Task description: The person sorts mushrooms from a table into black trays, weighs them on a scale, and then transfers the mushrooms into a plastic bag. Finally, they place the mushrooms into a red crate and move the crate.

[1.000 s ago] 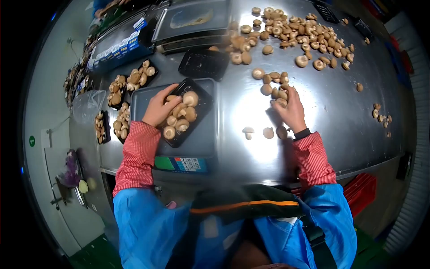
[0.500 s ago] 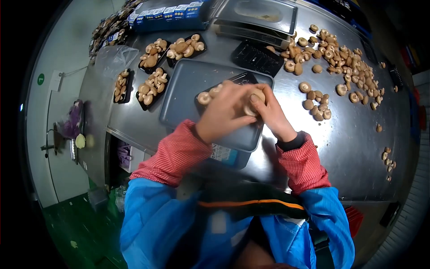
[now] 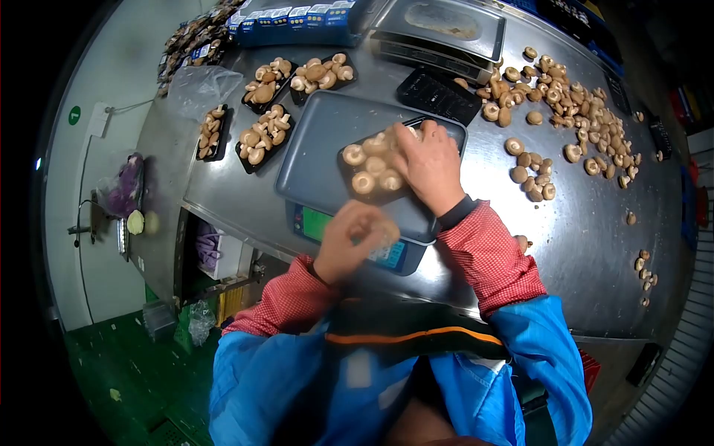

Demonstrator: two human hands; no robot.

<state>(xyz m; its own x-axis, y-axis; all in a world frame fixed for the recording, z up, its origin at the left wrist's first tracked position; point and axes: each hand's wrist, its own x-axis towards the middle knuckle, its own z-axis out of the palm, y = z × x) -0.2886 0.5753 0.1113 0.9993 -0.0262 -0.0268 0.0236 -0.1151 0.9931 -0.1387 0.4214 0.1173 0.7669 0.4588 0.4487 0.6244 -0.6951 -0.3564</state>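
My right hand is over the right end of a black punnet, its fingers curled round a pale shiitake mushroom that is mostly covered. Several shiitake mushrooms lie stem up in the punnet's left part. The punnet sits on the grey platform of a weighing scale, whose lit green display shows at the near edge. My left hand is in front of that edge, off the punnet, with bent fingers smeared by motion; I cannot tell whether it holds anything.
Filled mushroom punnets stand left of the scale. Behind it are an empty black punnet and a second scale. A large pile of mushrooms spreads over the steel table at right. A clear plastic bag lies at left.
My hands have parted from round one mushroom. The left moved down toward me; the right stayed over the punnet's right end. The scale's display and more mushrooms in the punnet now show.
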